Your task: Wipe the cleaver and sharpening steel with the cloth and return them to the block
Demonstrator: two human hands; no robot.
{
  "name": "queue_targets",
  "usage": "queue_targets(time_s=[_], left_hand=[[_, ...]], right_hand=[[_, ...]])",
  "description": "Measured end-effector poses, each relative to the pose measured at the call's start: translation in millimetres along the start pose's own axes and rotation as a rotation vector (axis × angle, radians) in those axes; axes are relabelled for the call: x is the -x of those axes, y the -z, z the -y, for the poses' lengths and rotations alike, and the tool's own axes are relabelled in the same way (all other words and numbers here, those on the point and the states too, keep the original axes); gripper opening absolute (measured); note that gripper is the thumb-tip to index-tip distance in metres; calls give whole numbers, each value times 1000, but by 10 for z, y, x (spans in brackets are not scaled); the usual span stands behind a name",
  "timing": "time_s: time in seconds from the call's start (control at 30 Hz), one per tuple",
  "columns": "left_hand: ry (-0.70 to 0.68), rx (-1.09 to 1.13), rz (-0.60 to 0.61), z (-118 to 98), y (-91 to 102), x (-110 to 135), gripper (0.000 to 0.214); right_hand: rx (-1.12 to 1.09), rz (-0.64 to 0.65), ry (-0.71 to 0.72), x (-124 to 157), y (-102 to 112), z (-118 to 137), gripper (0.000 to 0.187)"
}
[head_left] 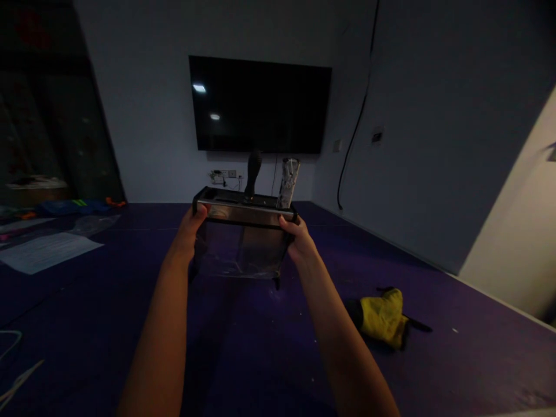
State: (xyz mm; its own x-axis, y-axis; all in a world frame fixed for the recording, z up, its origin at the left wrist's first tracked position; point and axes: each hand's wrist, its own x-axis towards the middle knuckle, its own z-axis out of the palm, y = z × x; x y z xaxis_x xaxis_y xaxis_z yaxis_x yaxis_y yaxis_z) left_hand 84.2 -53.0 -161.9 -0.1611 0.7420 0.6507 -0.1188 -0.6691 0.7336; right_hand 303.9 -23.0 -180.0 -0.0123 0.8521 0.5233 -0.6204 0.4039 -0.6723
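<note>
My left hand (186,234) and my right hand (302,240) grip the two ends of a knife-block-like holder (243,215), thumbs on its front rim. It has a black top, a silver band, see-through lower walls and short black feet. Out of the top stands a black handle (252,174), with a grey-and-white patterned handle-like piece (288,182) to its right. Whatever is below them inside is too dim to make out. I cannot tell whether the holder's feet touch the purple surface.
A yellow and black glove-like item (384,317) lies on the purple surface (260,359) at the right. Paper sheets (47,250) and clear plastic (93,225) are at the left, by a blue item (69,207). A television (260,107) and a hanging cable (358,124) are behind.
</note>
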Motion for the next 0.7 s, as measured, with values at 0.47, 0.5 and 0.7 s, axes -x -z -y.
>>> queue_targets(time_s=[0.47,0.5,0.7], left_hand=[[-1,-26,-337,207,296,-112,59],[-26,-51,-378,255,337,-127,60],[-74,-72,-601,637,634,-119,62]], right_hand=[[115,-17,-1,-38,51,-71,71],[98,-29,-23,-51,94,-33,66],[67,-67,9,-105,306,170,51]])
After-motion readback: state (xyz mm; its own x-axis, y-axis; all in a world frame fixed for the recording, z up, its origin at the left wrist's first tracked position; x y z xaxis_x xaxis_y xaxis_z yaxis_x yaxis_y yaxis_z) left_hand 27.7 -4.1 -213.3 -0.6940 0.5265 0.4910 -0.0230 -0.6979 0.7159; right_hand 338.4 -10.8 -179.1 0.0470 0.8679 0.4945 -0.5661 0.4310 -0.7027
